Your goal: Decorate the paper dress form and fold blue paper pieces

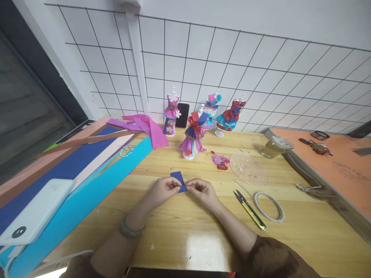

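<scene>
A small piece of dark blue paper [177, 177] is held just above the wooden table [171, 231], between my two hands. My left hand [166, 188] pinches its lower left part between thumb and fingers, a bracelet on that wrist. From the right, my right hand [202, 190] pinches the lower right edge, its fingertips close to those of the left. The paper looks gathered or folded where the fingertips meet. Beyond the hands stands a small dress form [193, 135] in red, blue and pink paper.
Three more dressed forms and a phone [182, 115] stand by the grid wall. Coloured paper strips [116, 166] and a white power bank [40, 208] lie left. On the right are yellow snips [251, 211], a tape roll [269, 207], a bead dish [249, 170] and a jar [275, 147].
</scene>
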The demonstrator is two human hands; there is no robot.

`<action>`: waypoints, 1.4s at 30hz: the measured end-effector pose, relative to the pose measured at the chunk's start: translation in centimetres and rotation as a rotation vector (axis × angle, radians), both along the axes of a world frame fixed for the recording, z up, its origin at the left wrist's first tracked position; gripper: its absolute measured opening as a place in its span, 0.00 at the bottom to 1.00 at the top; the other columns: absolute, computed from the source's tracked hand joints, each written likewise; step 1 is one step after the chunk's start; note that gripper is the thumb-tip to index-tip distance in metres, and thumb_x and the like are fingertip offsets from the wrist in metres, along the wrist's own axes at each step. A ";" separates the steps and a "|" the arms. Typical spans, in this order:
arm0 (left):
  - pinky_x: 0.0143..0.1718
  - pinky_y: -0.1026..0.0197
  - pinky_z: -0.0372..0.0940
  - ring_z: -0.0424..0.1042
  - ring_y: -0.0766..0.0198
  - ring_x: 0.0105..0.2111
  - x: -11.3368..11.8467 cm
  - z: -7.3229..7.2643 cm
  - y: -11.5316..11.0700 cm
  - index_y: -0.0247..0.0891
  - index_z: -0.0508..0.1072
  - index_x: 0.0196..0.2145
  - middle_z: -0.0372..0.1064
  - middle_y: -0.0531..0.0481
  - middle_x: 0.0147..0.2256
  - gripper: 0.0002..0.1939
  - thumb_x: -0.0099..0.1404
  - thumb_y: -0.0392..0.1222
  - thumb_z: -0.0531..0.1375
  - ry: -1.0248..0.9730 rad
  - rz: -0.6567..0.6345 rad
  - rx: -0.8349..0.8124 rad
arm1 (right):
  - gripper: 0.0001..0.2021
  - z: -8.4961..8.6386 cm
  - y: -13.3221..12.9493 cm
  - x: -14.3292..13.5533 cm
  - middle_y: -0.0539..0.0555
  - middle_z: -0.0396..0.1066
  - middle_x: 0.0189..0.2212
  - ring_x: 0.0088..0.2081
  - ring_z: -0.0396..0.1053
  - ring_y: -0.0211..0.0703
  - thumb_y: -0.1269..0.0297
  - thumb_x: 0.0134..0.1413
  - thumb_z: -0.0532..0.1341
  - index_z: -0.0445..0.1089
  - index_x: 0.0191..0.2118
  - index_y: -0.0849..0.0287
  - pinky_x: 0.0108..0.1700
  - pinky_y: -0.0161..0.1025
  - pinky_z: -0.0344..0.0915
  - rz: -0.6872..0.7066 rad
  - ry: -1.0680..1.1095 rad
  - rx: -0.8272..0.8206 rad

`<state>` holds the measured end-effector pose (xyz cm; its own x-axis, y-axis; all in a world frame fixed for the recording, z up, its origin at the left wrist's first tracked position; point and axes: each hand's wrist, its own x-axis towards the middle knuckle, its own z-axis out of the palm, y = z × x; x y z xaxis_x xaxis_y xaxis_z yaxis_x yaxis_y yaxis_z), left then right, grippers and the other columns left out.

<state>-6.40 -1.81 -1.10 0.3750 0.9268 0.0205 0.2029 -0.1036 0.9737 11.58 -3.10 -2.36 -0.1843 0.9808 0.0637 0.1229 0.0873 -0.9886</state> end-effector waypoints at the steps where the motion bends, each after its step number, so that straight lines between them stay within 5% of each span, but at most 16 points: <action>1: 0.32 0.65 0.62 0.68 0.67 0.30 0.0 0.0 0.0 0.33 0.71 0.30 0.71 0.48 0.29 0.07 0.53 0.39 0.56 0.001 0.004 0.015 | 0.10 0.0 0.0 0.0 0.51 0.69 0.21 0.21 0.63 0.34 0.59 0.43 0.62 0.70 0.30 0.61 0.25 0.32 0.61 -0.001 -0.001 0.006; 11: 0.34 0.66 0.63 0.69 0.67 0.31 0.4 0.7 -0.5 0.35 0.71 0.32 0.71 0.48 0.31 0.08 0.54 0.37 0.56 0.072 -0.014 0.120 | 0.12 -0.3 0.1 0.0 0.55 0.73 0.30 0.31 0.70 0.40 0.61 0.41 0.64 0.70 0.34 0.61 0.36 0.39 0.66 0.044 0.084 -0.007; 26: 0.32 0.67 0.61 0.67 0.68 0.29 0.0 0.3 -0.1 0.34 0.69 0.33 0.69 0.50 0.29 0.08 0.54 0.37 0.55 0.059 0.025 0.127 | 0.11 -0.3 0.1 0.2 0.52 0.70 0.24 0.22 0.64 0.34 0.60 0.45 0.61 0.70 0.34 0.61 0.26 0.33 0.63 0.019 0.029 0.006; 32: 0.36 0.65 0.60 0.67 0.66 0.34 -0.2 0.5 -0.1 0.35 0.71 0.33 0.69 0.48 0.32 0.11 0.58 0.36 0.50 0.039 -0.057 0.165 | 0.11 0.9 -0.1 0.3 0.51 0.67 0.24 0.24 0.64 0.34 0.60 0.50 0.56 0.71 0.34 0.59 0.28 0.34 0.62 0.069 -0.018 0.062; 42: 0.31 0.67 0.59 0.65 0.68 0.29 0.1 0.5 -0.2 0.36 0.73 0.30 0.70 0.50 0.29 0.07 0.53 0.36 0.57 0.116 0.016 0.163 | 0.09 0.3 -0.1 -0.1 0.55 0.69 0.29 0.28 0.64 0.37 0.63 0.45 0.61 0.72 0.34 0.60 0.29 0.34 0.61 0.017 -0.091 0.153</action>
